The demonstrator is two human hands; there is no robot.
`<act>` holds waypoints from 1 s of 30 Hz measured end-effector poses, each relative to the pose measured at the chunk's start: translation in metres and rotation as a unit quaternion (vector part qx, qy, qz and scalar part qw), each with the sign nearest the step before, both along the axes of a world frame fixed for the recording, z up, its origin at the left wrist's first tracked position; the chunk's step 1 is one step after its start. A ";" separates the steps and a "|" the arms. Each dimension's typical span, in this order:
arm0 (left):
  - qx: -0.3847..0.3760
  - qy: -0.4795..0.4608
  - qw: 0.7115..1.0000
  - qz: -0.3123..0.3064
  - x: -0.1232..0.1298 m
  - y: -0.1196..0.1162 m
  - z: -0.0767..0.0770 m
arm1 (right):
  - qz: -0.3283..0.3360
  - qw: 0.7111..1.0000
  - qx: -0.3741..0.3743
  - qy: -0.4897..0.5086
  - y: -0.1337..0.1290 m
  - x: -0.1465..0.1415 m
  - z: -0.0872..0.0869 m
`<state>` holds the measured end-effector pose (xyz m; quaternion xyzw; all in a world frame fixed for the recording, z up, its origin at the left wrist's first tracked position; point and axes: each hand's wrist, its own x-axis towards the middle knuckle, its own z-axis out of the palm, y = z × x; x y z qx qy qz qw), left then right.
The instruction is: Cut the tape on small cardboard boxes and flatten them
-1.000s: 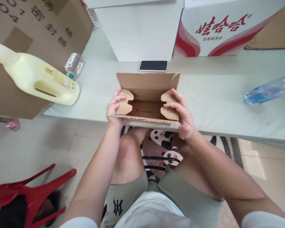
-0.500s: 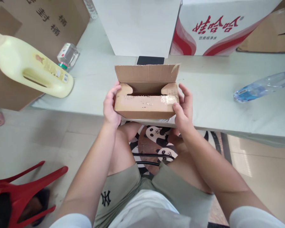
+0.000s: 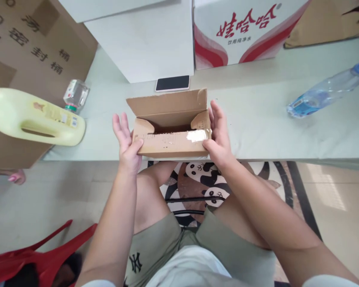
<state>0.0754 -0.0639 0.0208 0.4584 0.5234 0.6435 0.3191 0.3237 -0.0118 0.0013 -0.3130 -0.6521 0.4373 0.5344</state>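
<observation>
A small brown cardboard box point(image 3: 170, 145) is held between my two hands at the table's front edge. Its long lid flap point(image 3: 167, 103) stands raised at the far side, and the short end flaps fold partly over the dark opening. My left hand point(image 3: 128, 145) grips the left end, with the thumb on the near top edge and the other fingers stretched out beyond the side. On the right end, my right hand point(image 3: 219, 137) presses its thumb to the near corner, fingers behind. Shiny tape point(image 3: 196, 136) covers the box's near right part.
Behind the box lies a phone point(image 3: 172, 83), in front of a large white box point(image 3: 149, 44) and a red-and-white carton point(image 3: 239, 32). To the left are a yellow jug point(image 3: 36, 117) and a small clear bottle point(image 3: 75, 95). A water bottle point(image 3: 320, 93) lies right.
My view has shifted, so the box and hands appear lower and further left. The left thumb has come onto the near edge, and the left fingers have spread away from the side.
</observation>
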 end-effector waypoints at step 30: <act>-0.126 -0.225 0.964 0.061 -0.007 -0.028 -0.014 | 0.173 0.982 0.057 -0.051 -0.003 -0.016 -0.006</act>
